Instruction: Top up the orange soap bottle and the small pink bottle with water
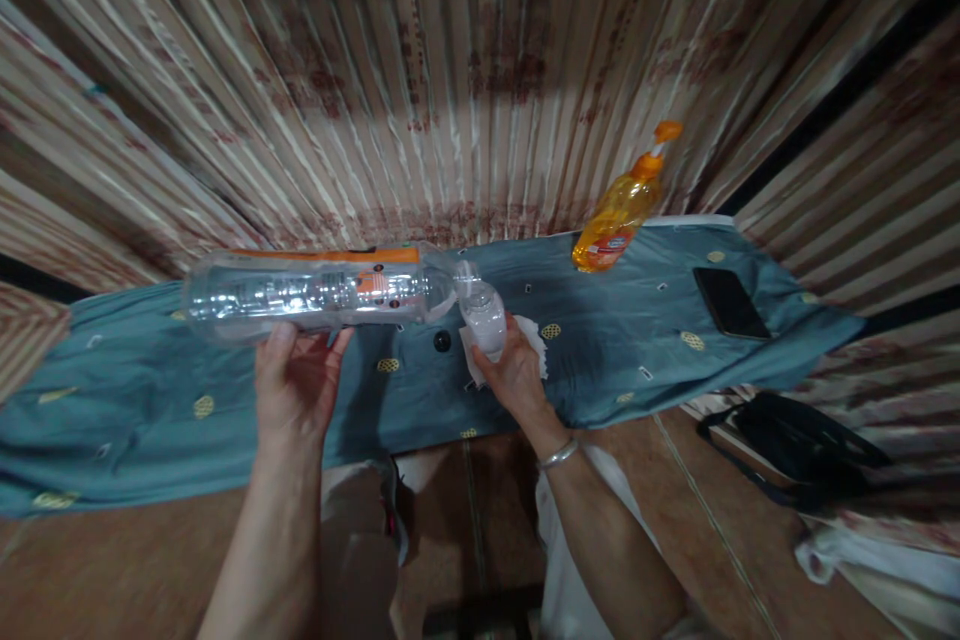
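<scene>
A large clear plastic bottle with an orange-edged label lies sideways in the air, its neck pointing right. My left hand grips it from below, fingers partly hidden behind it. At its mouth is the opening of a small clear bottle, held tilted by my right hand. The two mouths meet or nearly meet; I cannot tell whether they touch. Behind my right hand, a white paper tissue lies on the teal cloth. A small dark round cap rests left of the tissue.
An orange pump bottle stands at the back right of the cloth. Further right lies a black phone. Patterned curtains hang close behind. A black bag sits below the cloth's right end.
</scene>
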A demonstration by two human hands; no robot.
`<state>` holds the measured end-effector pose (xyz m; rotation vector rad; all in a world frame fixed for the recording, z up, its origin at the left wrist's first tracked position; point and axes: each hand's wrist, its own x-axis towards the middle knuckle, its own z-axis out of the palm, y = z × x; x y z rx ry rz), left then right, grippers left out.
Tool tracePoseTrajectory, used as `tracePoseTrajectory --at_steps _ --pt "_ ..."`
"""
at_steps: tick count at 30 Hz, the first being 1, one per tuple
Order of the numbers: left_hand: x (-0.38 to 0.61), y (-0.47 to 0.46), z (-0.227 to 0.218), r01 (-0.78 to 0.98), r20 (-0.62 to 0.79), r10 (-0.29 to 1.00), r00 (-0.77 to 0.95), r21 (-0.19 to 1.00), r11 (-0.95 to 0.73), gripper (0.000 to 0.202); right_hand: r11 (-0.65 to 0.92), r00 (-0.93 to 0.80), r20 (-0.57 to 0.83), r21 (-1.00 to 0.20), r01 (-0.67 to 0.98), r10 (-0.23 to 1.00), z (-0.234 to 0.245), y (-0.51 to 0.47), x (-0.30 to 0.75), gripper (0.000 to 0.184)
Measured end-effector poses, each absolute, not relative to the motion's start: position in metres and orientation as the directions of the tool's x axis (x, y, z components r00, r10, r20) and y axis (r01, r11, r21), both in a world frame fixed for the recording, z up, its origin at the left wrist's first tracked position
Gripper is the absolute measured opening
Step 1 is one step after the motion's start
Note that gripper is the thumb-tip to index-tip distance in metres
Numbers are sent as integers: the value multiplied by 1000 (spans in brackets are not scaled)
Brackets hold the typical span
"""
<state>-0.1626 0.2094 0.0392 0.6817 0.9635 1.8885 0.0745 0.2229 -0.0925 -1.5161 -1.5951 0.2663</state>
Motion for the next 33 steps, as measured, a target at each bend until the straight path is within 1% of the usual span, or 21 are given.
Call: tracePoseTrajectory --at_steps 4,8,13,21,26,33 --pt "-162 209 40 -490 55 881 -470 814 -312 49 220 150 438 -684 696 886 -94 223 74 63" --pt "-163 210 38 -488 81 894 -440 815 -314 43 214 154 434 -686 695 888 -93 223 74 62" --pt "-163 210 38 -484 69 886 -458 817 -314 40 219 152 432 -693 687 889 -91 223 74 63" --pt "-162 211 39 -472 80 881 -466 820 -325 45 233 145 450 -681 694 881 -94 223 74 65" --pt "-161 211 41 -499 47 886 -461 812 -302 51 230 148 438 -695 681 887 -91 223 74 62" --pt "-162 211 40 -507 47 880 -473 802 -316 54 211 160 411 -719 662 897 -88 222 74 62"
